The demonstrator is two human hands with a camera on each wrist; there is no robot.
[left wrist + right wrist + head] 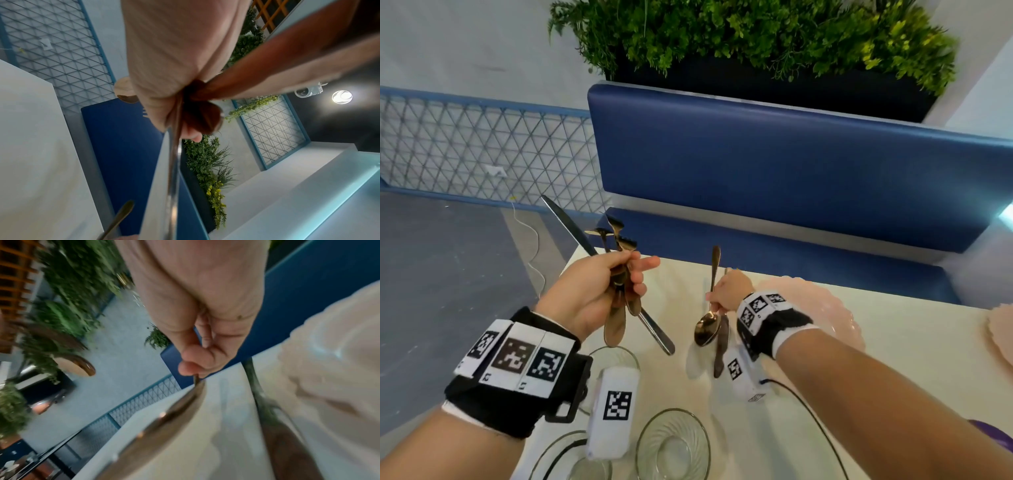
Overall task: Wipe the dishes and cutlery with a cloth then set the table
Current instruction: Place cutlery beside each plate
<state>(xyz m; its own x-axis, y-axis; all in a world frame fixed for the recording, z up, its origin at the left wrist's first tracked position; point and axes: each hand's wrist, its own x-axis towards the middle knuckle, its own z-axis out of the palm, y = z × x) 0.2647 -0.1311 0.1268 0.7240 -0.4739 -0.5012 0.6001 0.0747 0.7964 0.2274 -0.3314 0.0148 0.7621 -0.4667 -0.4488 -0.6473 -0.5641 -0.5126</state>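
My left hand (pixel 599 291) has a full grip on a bunch of copper-coloured metal forks and spoons (pixel 619 274), plus one long silver steel knife (pixel 585 246) that runs right through the fist, blade out toward eleven o'clock, handle down toward five. The left wrist view agrees: fingers curled tight round the stems.

My right hand (pixel 729 291) pinches a shiny copper spoon (pixel 707 329) by its neck, bowl hanging low toward me, handle standing up at twelve. Just beside it, toward three o'clock, a second dark copper piece (pixel 720 346) points down at the cream-white counter (pixel 893 359); it looks like a fork in the right wrist view, but whether my fingers hold it or it lies on the counter I cannot tell.

So where are we? I read this as the setting stage. A pale pink scalloped plate (pixel 822 308) already sits on the counter at two o'clock from my right hand, and the edge of another pink plate (pixel 1001 335) shows at three. Two clear ribbed glass dishes (pixel 674 442) wait at six, with another partly hidden under my left wrist. No cloth is in sight, so I can't judge how much wiping is done. Still to come, by my reckoning: lay this spoon beside the plate, then deal out the bunch from my left hand, and place the glass dishes.
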